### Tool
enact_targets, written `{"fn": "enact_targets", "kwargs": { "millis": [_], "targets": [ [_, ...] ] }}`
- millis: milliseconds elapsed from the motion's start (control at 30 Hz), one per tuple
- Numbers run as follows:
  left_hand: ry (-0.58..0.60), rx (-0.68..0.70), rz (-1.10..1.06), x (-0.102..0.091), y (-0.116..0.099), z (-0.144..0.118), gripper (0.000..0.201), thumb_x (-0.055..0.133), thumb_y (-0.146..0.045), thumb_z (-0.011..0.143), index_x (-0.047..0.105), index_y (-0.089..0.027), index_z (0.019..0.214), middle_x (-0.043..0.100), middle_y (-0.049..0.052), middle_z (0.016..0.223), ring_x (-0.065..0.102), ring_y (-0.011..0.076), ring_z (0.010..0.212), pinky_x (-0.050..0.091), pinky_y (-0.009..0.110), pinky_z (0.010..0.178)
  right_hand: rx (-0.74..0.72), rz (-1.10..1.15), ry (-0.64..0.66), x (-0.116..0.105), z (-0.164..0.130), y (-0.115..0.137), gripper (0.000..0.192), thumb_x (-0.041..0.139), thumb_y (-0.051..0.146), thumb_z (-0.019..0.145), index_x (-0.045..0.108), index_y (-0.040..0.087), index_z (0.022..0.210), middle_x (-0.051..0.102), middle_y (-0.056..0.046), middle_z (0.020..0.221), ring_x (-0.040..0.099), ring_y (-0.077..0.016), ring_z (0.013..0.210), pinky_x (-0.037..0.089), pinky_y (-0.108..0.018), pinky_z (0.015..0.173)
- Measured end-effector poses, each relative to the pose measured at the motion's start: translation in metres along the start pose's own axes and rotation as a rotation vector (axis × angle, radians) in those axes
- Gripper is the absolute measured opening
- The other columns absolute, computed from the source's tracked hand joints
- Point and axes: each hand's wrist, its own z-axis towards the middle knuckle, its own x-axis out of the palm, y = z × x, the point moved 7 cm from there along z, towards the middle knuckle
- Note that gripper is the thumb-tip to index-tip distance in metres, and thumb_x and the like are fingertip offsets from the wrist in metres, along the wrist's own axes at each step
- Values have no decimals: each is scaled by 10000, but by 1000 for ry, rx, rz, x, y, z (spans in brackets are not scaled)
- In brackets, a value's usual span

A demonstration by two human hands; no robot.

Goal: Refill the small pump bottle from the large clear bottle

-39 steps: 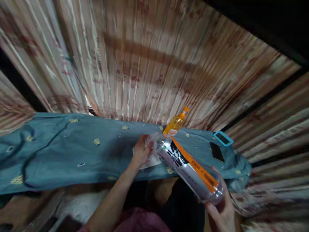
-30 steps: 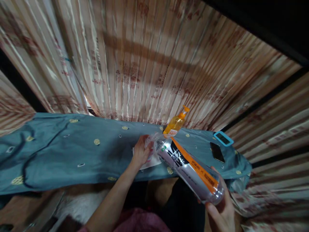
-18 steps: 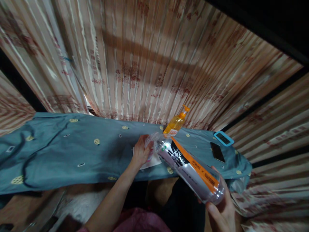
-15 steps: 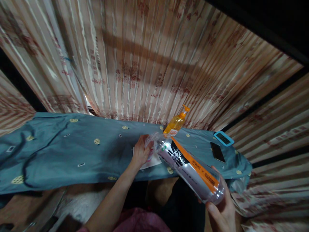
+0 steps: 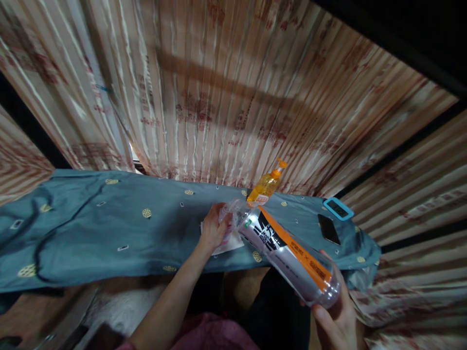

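My right hand [image 5: 337,318] grips the base of a large clear plastic bottle [image 5: 288,255] with a black, white and orange label. The bottle is tilted, its neck pointing up-left toward my left hand [image 5: 213,228]. That hand is closed around a small clear object at the bottle's mouth, over a white cloth or paper [image 5: 228,243] lying on the blue-green patterned tablecloth [image 5: 109,228]. What exactly my left fingers hold is hard to tell.
An orange pump bottle [image 5: 266,187] stands at the table's back edge, just behind the bottle's mouth. A dark phone [image 5: 327,228] and a blue-framed device [image 5: 338,208] lie at the right end. Pink striped curtains [image 5: 219,97] hang behind the table.
Nothing has visibly moved beyond a slight camera shift; both hands and the tilted bottle hold the same pose.
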Motion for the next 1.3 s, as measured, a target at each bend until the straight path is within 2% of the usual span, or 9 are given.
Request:
{"fn": "enact_targets", "kwargs": {
  "millis": [267,567,733,1067,1300],
  "targets": [
    [-8,4,4,-1,-1,0,442,420,-556,970,654,-202,1093,729,102,1033,716,272,1000,560,413,920,-3,-41,43,0,0,0,992,807,586,757,410,204,1581,475,-161,1616,486,-425,1455,500,-464,1083],
    [-19,6,-8,-1,0,0,429,438,-545,971,649,-192,1090,730,110,1026,719,276,986,562,421,907,14,-24,15,0,1,-1,1031,834,608,716,436,191,1571,482,-181,1606,472,-463,1453,484,-510,1094],
    [-1,5,13,-1,0,0,428,435,-537,976,654,-191,1097,732,112,1041,719,273,1011,559,417,927,10,-31,8,1,0,1,1002,830,602,725,445,204,1560,449,-161,1634,438,-444,1483,482,-482,1103],
    [-13,10,26,-1,0,1,405,448,-506,980,663,-185,1100,740,114,1033,728,280,1003,573,429,915,4,-22,11,1,1,1,1022,834,612,720,439,184,1560,449,-188,1628,444,-463,1471,473,-515,1098],
    [-9,9,14,-1,1,0,417,443,-520,979,658,-187,1107,740,116,1054,726,278,1015,570,432,933,11,-30,24,0,1,1,1006,831,589,736,428,189,1567,473,-177,1614,472,-443,1459,488,-489,1089]
  ]
}}
